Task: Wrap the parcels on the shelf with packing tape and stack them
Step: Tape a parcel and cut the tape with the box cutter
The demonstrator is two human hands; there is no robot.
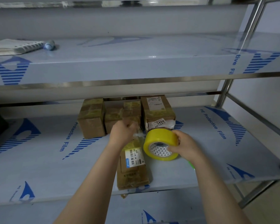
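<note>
left hand (121,133) pinches tape strip (138,135) | right hand (185,147) grips tape roll (160,140) | parcel (132,168) lies between both hands

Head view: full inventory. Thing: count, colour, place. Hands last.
back parcels: at least four, brown, back of middle shelf
front parcel: one, brown, white label, middle shelf front
tape roll: one, yellow, right of front parcel
tape end: one, clear, between roll and left hand
paper pad: one, white, upper shelf left
small object: one, blue-white, beside pad
shelf unit: one, steel, blue-printed film
left hand: one, grip on tape end
right hand: one, grip on tape roll
</note>
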